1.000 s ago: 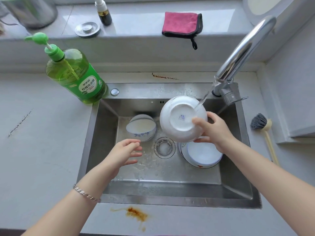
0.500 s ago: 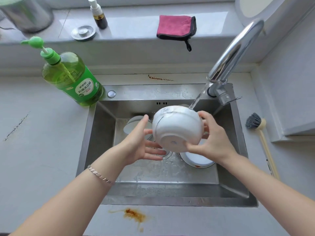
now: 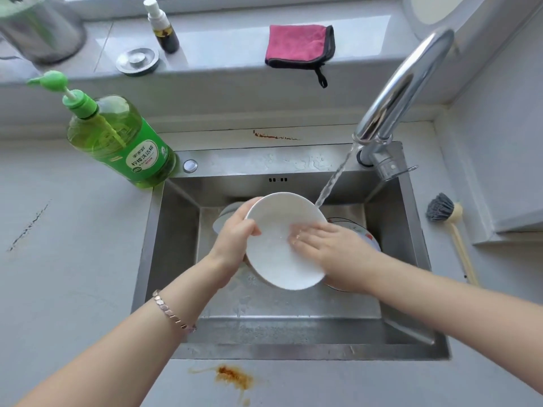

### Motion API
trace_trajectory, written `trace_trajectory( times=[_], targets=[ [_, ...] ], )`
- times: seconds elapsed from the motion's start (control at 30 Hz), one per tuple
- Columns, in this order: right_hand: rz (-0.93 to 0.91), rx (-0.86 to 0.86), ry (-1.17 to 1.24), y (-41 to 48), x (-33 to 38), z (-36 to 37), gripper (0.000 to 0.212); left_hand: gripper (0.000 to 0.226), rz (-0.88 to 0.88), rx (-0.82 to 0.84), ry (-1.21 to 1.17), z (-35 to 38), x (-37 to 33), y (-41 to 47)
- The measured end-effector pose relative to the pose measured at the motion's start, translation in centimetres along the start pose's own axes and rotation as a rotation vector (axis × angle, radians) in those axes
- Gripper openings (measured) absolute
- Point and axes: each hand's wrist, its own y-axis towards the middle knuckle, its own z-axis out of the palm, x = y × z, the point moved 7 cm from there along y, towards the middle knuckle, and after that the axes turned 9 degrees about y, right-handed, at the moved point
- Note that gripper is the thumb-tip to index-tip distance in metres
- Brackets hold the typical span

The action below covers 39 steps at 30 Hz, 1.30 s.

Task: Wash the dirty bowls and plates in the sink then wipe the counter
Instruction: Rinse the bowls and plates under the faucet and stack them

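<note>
A white bowl [image 3: 276,254] is held over the steel sink [image 3: 176,259] with its inside facing me. My left hand [image 3: 235,239] grips its left rim, thumb inside. My right hand [image 3: 329,248] lies with flat fingers inside the bowl, in a little water. Water runs from the faucet [image 3: 402,89] and meets the bowl's upper right rim. Behind the bowl, a second bowl [image 3: 226,214] and a plate [image 3: 361,233] lie in the sink, mostly hidden. A brown stain [image 3: 232,377] marks the counter in front of the sink; a thin streak [image 3: 274,136] marks it behind.
A green dish soap bottle [image 3: 117,142] stands at the sink's back left corner. A pink cloth [image 3: 296,45], a sink strainer [image 3: 137,60] and a small spray bottle [image 3: 163,27] sit on the ledge. A dish brush [image 3: 449,224] lies on the right counter.
The bowl turned from bottom-up to inside facing me. My left hand moved from beside it onto its left rim, and my right hand shifted from gripping the outside to lying inside.
</note>
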Motion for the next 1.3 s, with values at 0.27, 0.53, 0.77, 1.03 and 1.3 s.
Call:
trace_trajectory(
  times=[0.27, 0.53, 0.77, 1.03, 1.3],
  targets=[
    [-0.240, 0.453, -0.111, 3.1, -0.5, 0.9, 0.109, 0.053, -0.006, 0.126, 0.186, 0.6, -0.4, 2.1],
    [0.122, 0.019, 0.273, 0.1, -1.1, 1.7, 0.059, 0.040, -0.006, -0.158, 0.056, -1.5, 0.7, 1.6],
    [0.992, -0.456, 1.906, -4.4, -1.0, 5.4, 0.051, 0.048, -0.028, -0.209, -0.107, -1.9, 4.2, -0.3],
    [1.002, -0.331, 2.097, -3.6, 0.5, 6.6, 0.065, 0.045, -0.320, 0.087, -0.169, -0.4, 8.6, -2.0],
    [1.259, -0.009, 0.927, -3.1, -0.8, 9.0, 0.063, 0.032, -0.452, -0.075, 0.358, -8.3, 15.1, -3.5]
  ],
)
